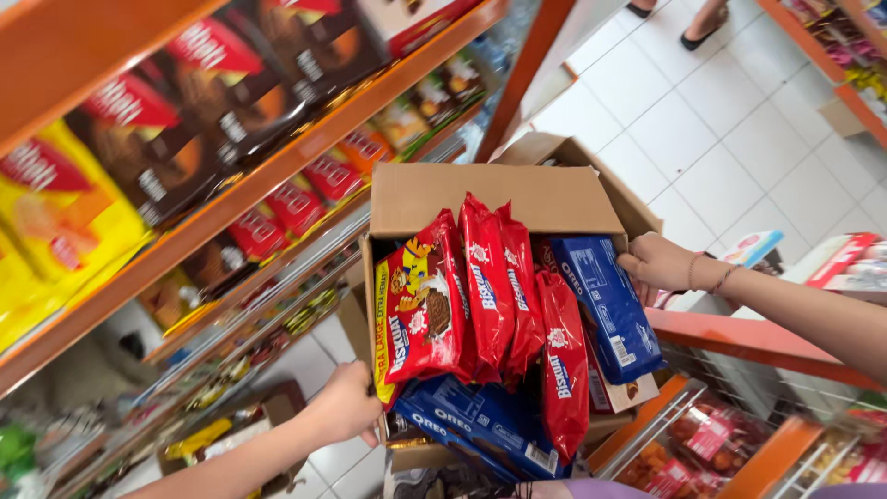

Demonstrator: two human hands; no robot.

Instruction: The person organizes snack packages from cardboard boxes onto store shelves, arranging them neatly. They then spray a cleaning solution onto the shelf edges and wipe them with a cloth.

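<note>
Box (480,199) of red packs (490,286) and blue packs (605,305) is held beside orange shelves (249,194); left hand (346,405) is clamped on its near-left edge; right hand (658,263) grips its right rim.

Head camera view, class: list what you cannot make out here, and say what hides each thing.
- Left hand: its fingers are hidden behind the cardboard box wall.
- Box bottom: covered by the red biscuit packs and blue biscuit packs.
- Right hand: fingertips tucked behind a blue pack.
- Lower shelves, left: goods are blurred.
- Person standing at the top edge: only feet show; the frame cuts off the rest.
</note>
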